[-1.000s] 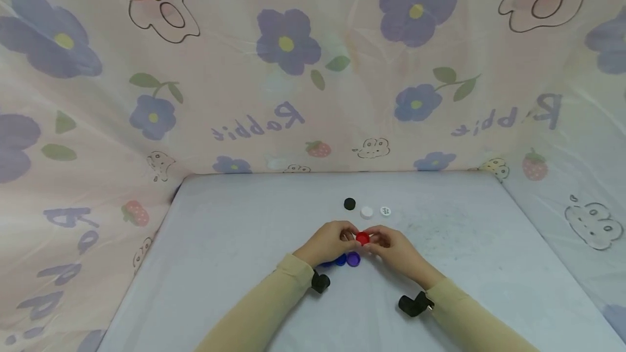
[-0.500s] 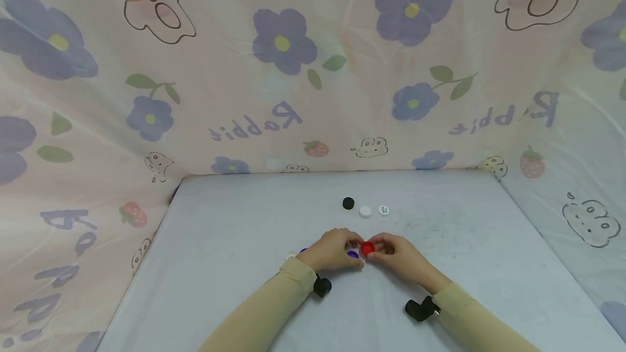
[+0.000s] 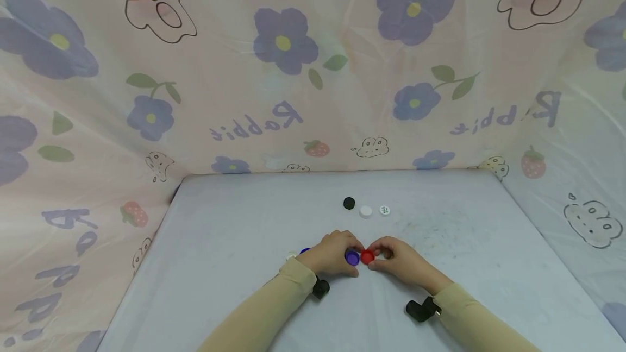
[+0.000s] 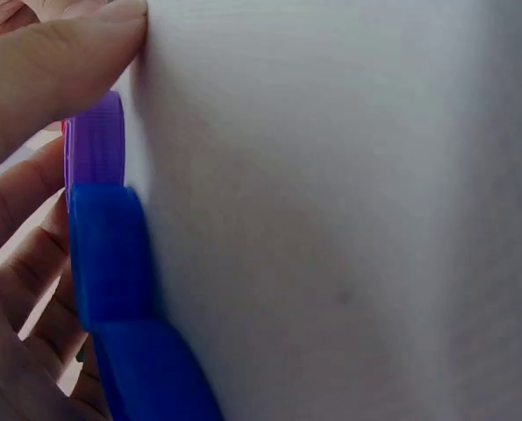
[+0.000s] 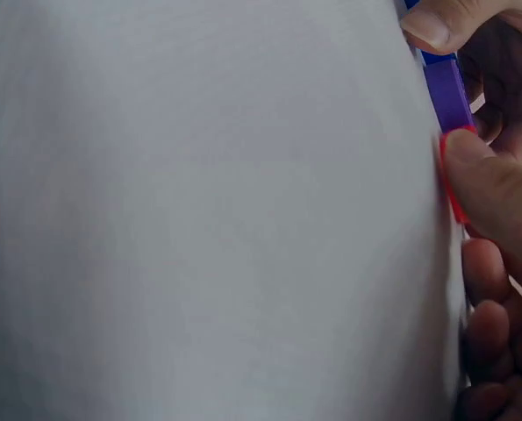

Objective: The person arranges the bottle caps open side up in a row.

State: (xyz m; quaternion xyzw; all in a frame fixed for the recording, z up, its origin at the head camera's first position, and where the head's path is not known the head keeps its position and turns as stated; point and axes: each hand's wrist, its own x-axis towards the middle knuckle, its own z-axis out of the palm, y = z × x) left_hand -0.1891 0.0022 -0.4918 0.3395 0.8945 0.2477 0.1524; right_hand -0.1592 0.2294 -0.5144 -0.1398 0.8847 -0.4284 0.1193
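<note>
In the head view a red bottle cap (image 3: 367, 256) lies on the table with its hollow side up. My right hand (image 3: 403, 262) pinches it between thumb and fingers. Directly left of it sits a purple bottle cap (image 3: 352, 258), its side visible in the left wrist view. My left hand (image 3: 332, 254) arches over the row, thumb and forefinger spread on either side of the purple cap without gripping it. Two blue bottle caps follow in line beneath that palm: a nearer one (image 4: 111, 254) and another (image 4: 160, 373); the hand mostly covers them from above.
Farther back on the white table (image 3: 244, 211) lie a black cap (image 3: 349, 203), a white cap (image 3: 365, 212) and a white cap with dark marks (image 3: 385, 210). A pale cap (image 3: 291, 256) peeks out by the left wrist. Patterned cloth (image 3: 313, 96) walls the table in.
The red cap has come toward the person and down beside the purple cap, carried by the right hand. My left hand has let go of the red cap and shifted nearer, around the purple one.
</note>
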